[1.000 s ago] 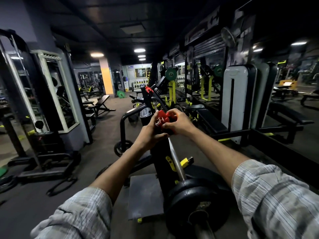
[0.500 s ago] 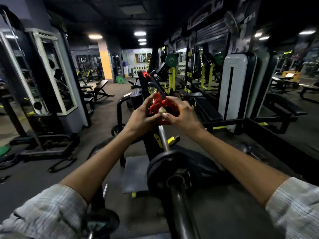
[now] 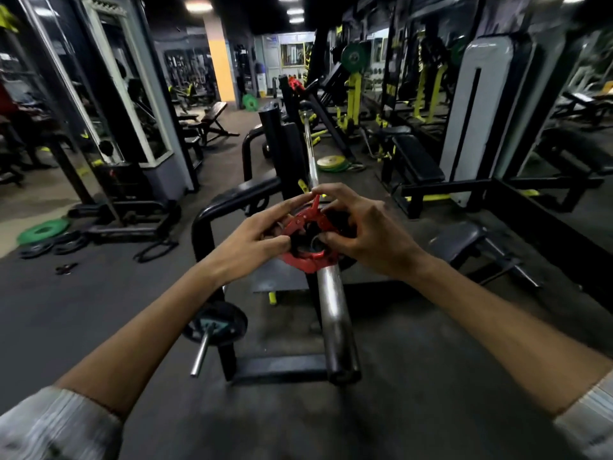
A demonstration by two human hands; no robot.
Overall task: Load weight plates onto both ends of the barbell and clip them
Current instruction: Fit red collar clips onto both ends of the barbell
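A red collar clip (image 3: 306,258) sits around the barbell sleeve (image 3: 335,313), whose steel end points toward me. My left hand (image 3: 255,237) grips the clip's left side. My right hand (image 3: 361,230) holds its right side, fingertips on the raised red lever (image 3: 315,202). A dark weight plate behind the clip is mostly hidden by my hands. The thin bar (image 3: 310,151) runs away from me on a black rack. A second red clip (image 3: 293,83) shows at its far end.
A small black plate (image 3: 217,323) hangs on a peg of the rack at lower left. Green and black plates (image 3: 43,230) lie on the floor at left, yellow-green plates (image 3: 333,162) beyond. A black bench (image 3: 414,157) stands at right, a mirror frame (image 3: 139,94) at left.
The view has dropped and closed in, so the sleeve end now points at me. Both hands moved down the sleeve with the red clip, whose lever now stands up.
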